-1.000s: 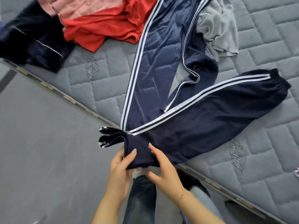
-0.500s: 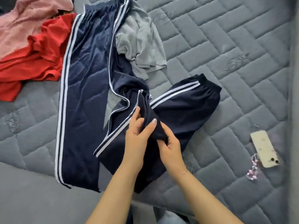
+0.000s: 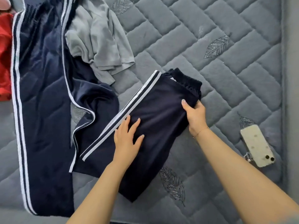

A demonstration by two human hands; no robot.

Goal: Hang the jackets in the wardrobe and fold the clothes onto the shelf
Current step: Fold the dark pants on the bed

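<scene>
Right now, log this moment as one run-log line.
step: folding navy track pants on mattress | left hand: flat, pressing fold | right hand: gripping edge by waistband | nearby: phone

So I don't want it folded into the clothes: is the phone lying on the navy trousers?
No, the phone lies on bare mattress, apart from the trousers and right of the right hand.

red garment (image 3: 4,57): cut by left edge | right hand (image 3: 195,114): fingers hidden under navy trousers (image 3: 155,113)
</scene>
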